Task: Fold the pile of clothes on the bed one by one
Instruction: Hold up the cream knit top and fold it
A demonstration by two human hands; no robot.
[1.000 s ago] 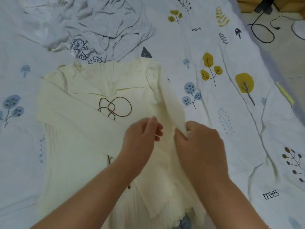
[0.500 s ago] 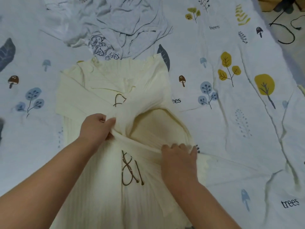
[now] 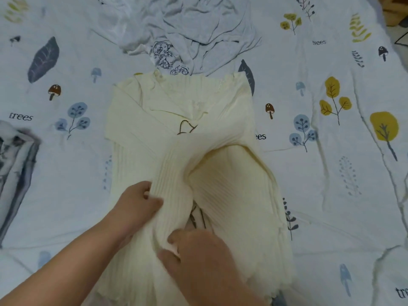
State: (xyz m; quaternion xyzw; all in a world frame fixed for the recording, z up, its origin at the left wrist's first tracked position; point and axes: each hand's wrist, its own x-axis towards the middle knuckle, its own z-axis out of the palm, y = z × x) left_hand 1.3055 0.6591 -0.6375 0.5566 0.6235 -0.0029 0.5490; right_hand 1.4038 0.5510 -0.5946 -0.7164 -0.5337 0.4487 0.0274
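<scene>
Pale blue tree-print bedsheet (image 3: 331, 206) | cream ribbed knit sweater (image 3: 231, 184) lying half-folded, kinda bunched | left hand (image 3: 134, 206) pinching sleeve fold | right hand (image 3: 198, 257) gripping fabric

One head cam, wide-angle, looks fwd and steeply down at the bed (image 3: 331, 206) from close above; forearms enter from frame bottom.

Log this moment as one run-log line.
item: cream ribbed knit sweater | left hand: grips folded sleeve | right hand: grips fabric | waiting: crumpled grey garment
</scene>
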